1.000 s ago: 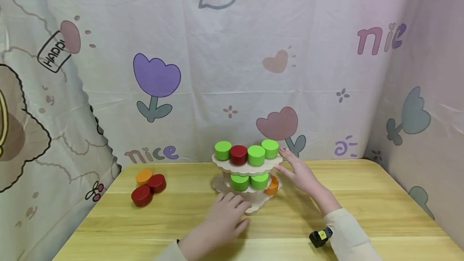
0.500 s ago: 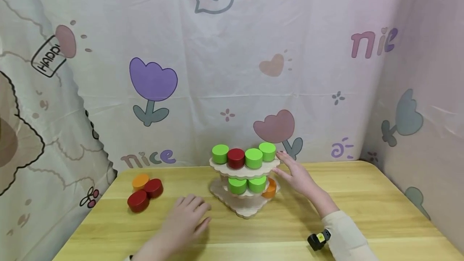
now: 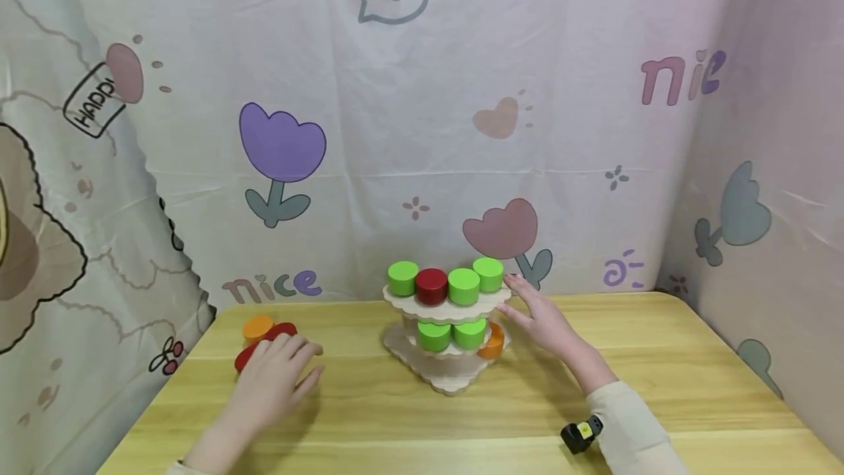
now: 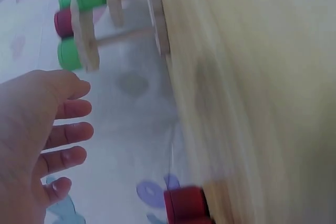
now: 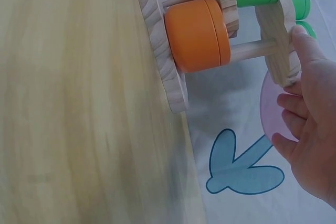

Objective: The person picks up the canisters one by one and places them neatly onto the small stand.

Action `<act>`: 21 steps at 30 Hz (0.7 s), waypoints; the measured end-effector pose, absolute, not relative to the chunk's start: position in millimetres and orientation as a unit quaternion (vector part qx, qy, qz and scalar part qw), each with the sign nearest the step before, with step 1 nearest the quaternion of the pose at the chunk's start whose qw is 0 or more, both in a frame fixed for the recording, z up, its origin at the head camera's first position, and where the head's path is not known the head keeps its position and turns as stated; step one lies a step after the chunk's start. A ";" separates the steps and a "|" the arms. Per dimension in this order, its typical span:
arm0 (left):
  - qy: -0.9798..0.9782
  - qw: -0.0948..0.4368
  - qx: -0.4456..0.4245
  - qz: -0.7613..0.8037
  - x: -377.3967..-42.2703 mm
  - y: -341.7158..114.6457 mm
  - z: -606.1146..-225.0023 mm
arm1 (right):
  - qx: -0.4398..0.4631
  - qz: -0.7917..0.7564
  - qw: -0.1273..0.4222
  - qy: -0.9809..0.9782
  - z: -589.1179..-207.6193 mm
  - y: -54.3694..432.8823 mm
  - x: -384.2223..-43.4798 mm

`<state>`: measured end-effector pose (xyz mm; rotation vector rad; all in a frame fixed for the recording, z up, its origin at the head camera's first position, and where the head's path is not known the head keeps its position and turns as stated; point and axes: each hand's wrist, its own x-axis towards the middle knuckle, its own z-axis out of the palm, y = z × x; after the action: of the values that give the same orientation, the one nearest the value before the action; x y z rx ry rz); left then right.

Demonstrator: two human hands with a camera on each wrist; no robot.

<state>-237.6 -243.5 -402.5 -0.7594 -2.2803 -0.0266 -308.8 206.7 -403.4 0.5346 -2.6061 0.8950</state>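
Observation:
A three-tier wooden stand [image 3: 451,381] stands near the table's back edge. On its top tier sit green cylinder blocks [image 3: 464,286] and a red cylinder block [image 3: 431,286]; two green ones [image 3: 434,336] stand on the middle tier. An orange cylinder block [image 5: 197,35] rests on the bottom tier. My right hand [image 3: 550,325] holds the top tier's right corner between thumb and fingers. My left hand [image 3: 269,380], fingers loosely bent and holding nothing, is over loose red cylinder blocks [image 3: 285,329] at the table's left, partly hiding them; contact cannot be told.
A loose orange cylinder block [image 3: 258,328] lies behind the red ones. The wooden table [image 3: 422,427] ends just behind the stand, against a printed cloth backdrop [image 3: 395,130]. A small black device [image 3: 582,434] sits by my right sleeve [image 3: 636,427].
My left hand has moved left, from in front of the stand to the loose red cylinder blocks. The right hand stays at the top tier's corner.

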 end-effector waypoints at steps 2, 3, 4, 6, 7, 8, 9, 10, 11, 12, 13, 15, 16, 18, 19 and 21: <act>-0.879 0.375 -0.294 -0.019 -242.4 -252.6 -402.6 | 0.187 0.312 0.166 -0.917 -403.4 207.3 -308.6; -0.877 0.381 -0.291 -0.022 -244.1 -257.3 -402.8 | 0.186 0.312 0.163 -0.917 -403.2 207.4 -308.4; -0.877 0.385 -0.286 -0.025 -245.4 -261.9 -403.2 | 0.185 0.312 0.161 -0.918 -402.8 207.3 -308.2; -0.882 0.384 -0.272 -0.027 -246.5 -270.8 -404.0 | 0.185 0.310 0.158 -0.919 -402.4 207.4 -308.2; -0.888 0.378 -0.261 -0.027 -246.7 -275.0 -404.2 | 0.186 0.309 0.157 -0.919 -402.2 207.4 -308.2; -0.896 0.368 -0.248 -0.026 -246.6 -278.9 -404.4 | 0.186 0.310 0.156 -0.919 -402.1 207.5 -308.3; -0.904 0.357 -0.236 -0.025 -246.7 -283.2 -404.6 | 0.187 0.308 0.157 -0.919 -401.9 207.5 -308.4; -0.912 0.343 -0.223 -0.024 -246.6 -287.4 -404.7 | 0.188 0.308 0.158 -0.919 -402.0 207.6 -308.8; -0.921 0.328 -0.209 -0.022 -246.5 -291.5 -404.8 | 0.189 0.308 0.158 -0.919 -402.0 207.7 -309.1; -0.931 0.311 -0.193 -0.020 -246.4 -295.4 -404.6 | 0.189 0.310 0.157 -0.919 -402.0 207.7 -309.3; -0.940 0.293 -0.176 -0.017 -246.4 -299.4 -404.6 | 0.189 0.309 0.157 -0.919 -401.9 207.7 -309.4; -0.955 0.258 -0.146 -0.011 -246.7 -307.6 -404.5 | 0.187 0.309 0.156 -0.919 -401.8 207.9 -309.6; -0.961 0.241 -0.133 -0.008 -246.6 -311.7 -404.4 | 0.185 0.310 0.154 -0.920 -401.9 208.0 -309.7; -0.971 0.215 -0.108 -0.001 -246.1 -319.5 -404.9 | 0.185 0.309 0.151 -0.921 -402.2 207.9 -309.5; -0.974 0.203 -0.100 0.002 -246.7 -323.2 -405.4 | 0.185 0.308 0.151 -0.921 -402.3 208.1 -309.4; -0.979 0.186 -0.088 0.001 -248.0 -329.4 -406.3 | 0.186 0.309 0.152 -0.920 -402.5 208.5 -309.6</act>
<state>-248.0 -329.4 -406.3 -0.2478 -2.7566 0.0014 -309.6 208.5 -402.5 0.5322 -2.6403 0.8861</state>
